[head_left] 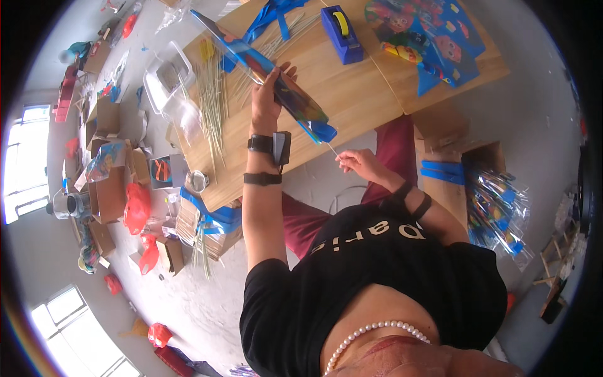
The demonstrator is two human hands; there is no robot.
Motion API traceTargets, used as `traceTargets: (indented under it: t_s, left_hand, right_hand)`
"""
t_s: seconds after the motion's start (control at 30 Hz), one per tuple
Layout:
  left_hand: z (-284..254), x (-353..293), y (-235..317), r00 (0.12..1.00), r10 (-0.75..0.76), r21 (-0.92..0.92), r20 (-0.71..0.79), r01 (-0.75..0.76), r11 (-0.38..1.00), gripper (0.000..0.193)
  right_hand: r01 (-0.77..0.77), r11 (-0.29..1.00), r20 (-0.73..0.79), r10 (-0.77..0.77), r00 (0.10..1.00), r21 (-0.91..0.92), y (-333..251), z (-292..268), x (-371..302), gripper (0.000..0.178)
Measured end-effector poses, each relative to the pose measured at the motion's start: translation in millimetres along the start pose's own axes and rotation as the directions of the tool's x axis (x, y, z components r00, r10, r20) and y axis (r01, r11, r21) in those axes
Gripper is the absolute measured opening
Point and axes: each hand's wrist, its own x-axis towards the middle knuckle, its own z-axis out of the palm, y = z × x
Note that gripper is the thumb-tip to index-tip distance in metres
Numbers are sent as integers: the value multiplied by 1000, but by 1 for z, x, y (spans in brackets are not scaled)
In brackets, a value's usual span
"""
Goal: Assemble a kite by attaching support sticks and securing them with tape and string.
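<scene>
We see the left hand stretched out over the wooden tabletop, its grip closed around the middle of a long folded kite in a clear sleeve, blue with bright colours. The kite lies slantwise, one end pointing up toward the far edge, the other hanging past the near edge of the tabletop. The right hand sits lower, off the tabletop and above the person's lap, its fingers pinched on a thin stick that runs up to the kite's lower end. Just left of the left hand lies a loose spread of thin sticks, and beyond them a clear plastic tub. A blue tape dispenser stands farther back, with opened colourful kites beside it. To the right, on the floor, a cardboard box holds more wrapped kites.
</scene>
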Motion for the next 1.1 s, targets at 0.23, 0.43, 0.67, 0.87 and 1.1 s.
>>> traceTargets:
  t_s: [0.23,0.43,0.67,0.87,1.1]
  left_hand:
    - [-9,-26,-31,995,-100,-13,19,101,995,40]
    - [-14,-57,-60,984,-176,-70,-19,174,982,45]
    - [-46,-95,-81,942,-272,-6,-197,276,961,48]
    - [-97,-147,-106,919,209,526,-335,-2,851,56]
    - [-126,-187,-120,868,267,686,-419,111,719,64]
  right_hand:
    - [5,1000,-123,-4,992,8,-12,4,19,30]
    - [120,991,-164,-110,980,55,-12,9,26,42]
    - [63,991,-170,-83,982,-120,0,18,27,43]
    - [68,984,-63,-80,995,-166,31,10,8,39]
    - [35,957,46,-22,999,-290,37,20,5,24]
